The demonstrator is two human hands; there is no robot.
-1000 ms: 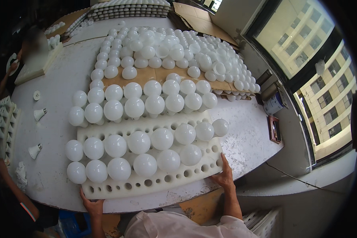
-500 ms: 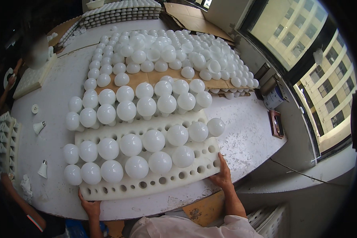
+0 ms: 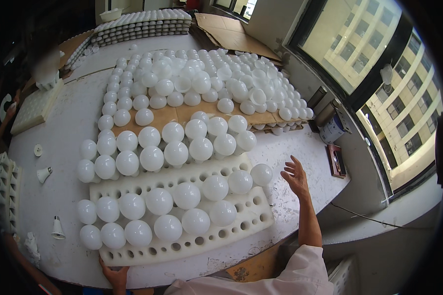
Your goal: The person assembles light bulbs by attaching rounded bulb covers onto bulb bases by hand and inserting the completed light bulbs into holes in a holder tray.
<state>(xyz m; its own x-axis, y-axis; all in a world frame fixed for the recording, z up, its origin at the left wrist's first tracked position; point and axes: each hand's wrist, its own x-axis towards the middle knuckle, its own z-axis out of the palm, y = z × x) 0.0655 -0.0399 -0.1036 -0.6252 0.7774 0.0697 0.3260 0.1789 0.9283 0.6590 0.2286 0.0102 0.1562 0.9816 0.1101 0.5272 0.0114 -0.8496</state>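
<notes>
A white foam tray with rows of holes lies near the table's front edge. Two rows of round white light bulbs stand in it, and its front row of holes is bare. At the tray's near left corner, my left hand grips the edge, its fingers partly hidden. My right hand is raised off the table, right of the end bulb, fingers spread and holding nothing. Behind, a second foam tray shows holes along its front, with more bulbs behind them.
Many white domes crowd a cardboard sheet at the back. Loose bulbs lie at left, near another person's arm. On the right are a bucket, a small dark red box and a window.
My right hand has let go of the front tray's right end and moved up and right, opening. My left hand stays at the corner. The whole view has shifted, with the table lower.
</notes>
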